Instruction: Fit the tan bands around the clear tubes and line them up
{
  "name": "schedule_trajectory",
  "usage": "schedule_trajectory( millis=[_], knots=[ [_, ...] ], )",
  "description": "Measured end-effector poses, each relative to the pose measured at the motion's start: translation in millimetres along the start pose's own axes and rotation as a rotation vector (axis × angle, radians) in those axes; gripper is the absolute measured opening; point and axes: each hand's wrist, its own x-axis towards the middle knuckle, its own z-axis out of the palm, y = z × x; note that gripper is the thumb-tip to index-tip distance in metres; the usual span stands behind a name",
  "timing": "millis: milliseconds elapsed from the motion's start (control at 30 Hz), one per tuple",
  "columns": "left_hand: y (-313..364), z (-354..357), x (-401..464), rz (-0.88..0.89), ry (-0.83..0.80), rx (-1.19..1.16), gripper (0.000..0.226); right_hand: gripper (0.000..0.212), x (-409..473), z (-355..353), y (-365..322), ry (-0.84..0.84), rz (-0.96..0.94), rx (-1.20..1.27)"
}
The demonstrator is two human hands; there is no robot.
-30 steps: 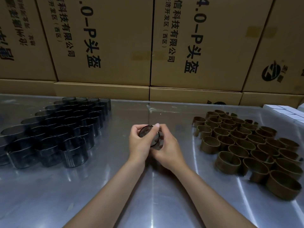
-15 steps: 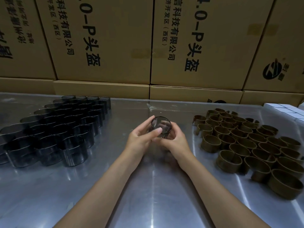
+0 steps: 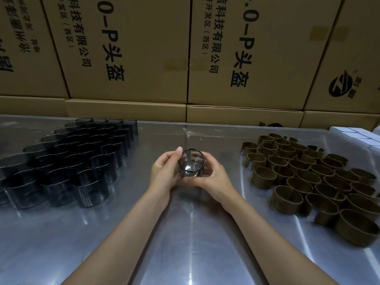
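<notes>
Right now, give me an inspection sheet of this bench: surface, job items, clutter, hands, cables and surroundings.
Surface: shiny metal table, with glare streaks.
Job's things: one clear tube held upright above the table centre, no band visible on it; clear tubes cluster standing on the left; tan bands standing grouped on the right.
Clutter: white boxes at the far right edge.
Hands: left hand and right hand both grip the held tube from its sides.
Cables: nothing seen.
Surroundings: stacked cardboard cartons with printed text behind the table.
</notes>
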Motion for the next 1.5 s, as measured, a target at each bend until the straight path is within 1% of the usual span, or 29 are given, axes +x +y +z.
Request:
schedule_trajectory(
  millis=[67,133,167,200,233,267,300,367,433,500,567,633,700,767,867,933,1000,1067,1167,1233,1300,1367,1500],
  knots=[
    [-0.1,1.9,-0.1,0.07,-0.027,0.109,0.027,0.058,-0.2,0.2,-0.2,0.023,-0.004,-0.01],
    [1.0,5.2,-2.0,0.145,-0.117,0.261,0.05,0.058,0.0,1.0,0.5,0.069,-0.022,-0.03],
    [0.6,7.0,-2.6,0.178,-0.148,0.343,0.054,0.058,0.0,1.7,1.1,0.102,-0.032,-0.046],
    [-1.6,8.3,-1.6,0.193,-0.157,0.396,0.051,0.057,-0.3,2.7,1.5,0.133,-0.035,-0.054],
    [-3.2,8.9,-0.9,0.186,-0.149,0.408,0.042,0.058,-0.4,4.2,1.8,0.157,-0.032,-0.057],
    [-3.4,9.5,-1.4,0.145,-0.132,0.361,0.03,0.059,-0.5,5.5,2.4,0.176,-0.032,-0.065],
    [-2.6,10.6,-2.5,0.055,-0.114,0.261,0.023,0.062,-0.9,6.9,2.8,0.196,-0.045,-0.091],
    [-2.7,12.2,-1.7,-0.156,-0.078,0.054,0.034,0.066,-1.0,10.2,3.6,0.234,-0.11,-0.195],
    [-1.7,11.8,-0.3,-0.289,-0.11,-0.076,0.049,0.063,-1.6,14.9,2.9,0.263,-0.176,-0.27],
    [-0.9,11.4,-0.4,-0.352,-0.147,-0.176,0.056,0.06,-2.8,18.2,2.3,0.268,-0.214,-0.299],
    [0.1,10.4,1.1,-0.363,-0.124,-0.232,0.057,0.06,-3.8,19.1,1.7,0.254,-0.226,-0.32],
    [0.0,10.8,2.4,-0.357,-0.105,-0.233,0.058,0.059,-4.5,17.9,1.5,0.25,-0.217,-0.315],
    [-1.0,13.1,2.8,-0.336,-0.084,-0.182,0.059,0.057,-4.3,17.5,0.9,0.279,-0.194,-0.299],
    [-3.3,14.4,4.7,-0.253,-0.062,-0.142,0.056,0.055,-3.8,17.6,0.8,0.306,-0.184,-0.298],
    [-4.2,12.9,5.5,-0.124,-0.078,-0.082,0.05,0.054,-3.3,16.0,1.9,0.313,-0.205,-0.279],
    [-3.8,10.6,6.2,-0.112,-0.096,-0.043,0.047,0.055,-2.6,14.6,3.1,0.302,-0.216,-0.25],
    [-4.9,9.4,5.7,-0.106,-0.094,-0.052,0.037,0.056,-1.9,14.1,4.0,0.282,-0.229,-0.233],
    [-4.9,9.2,3.8,-0.102,-0.07,-0.072,0.026,0.056,-1.6,14.9,4.5,0.261,-0.248,-0.232],
    [-1.6,9.1,2.3,-0.126,-0.016,-0.1,0.021,0.059,-2.4,16.4,4.8,0.214,-0.272,-0.262],
    [0.1,10.7,2.0,-0.132,-0.001,-0.106,0.021,0.062,-2.5,16.9,5.3,0.173,-0.281,-0.278],
    [-0.4,14.5,-0.2,-0.098,-0.016,-0.093,0.021,0.063,-2.7,17.4,5.4,0.152,-0.267,-0.284],
    [-2.3,18.7,-3.5,-0.059,-0.035,-0.032,0.024,0.063,-2.6,17.5,5.6,0.17,-0.247,-0.252],
    [-6.6,18.6,-6.9,0.034,-0.089,0.12,0.04,0.062,-1.6,15.2,5.3,0.227,-0.206,-0.176]
  ],
)
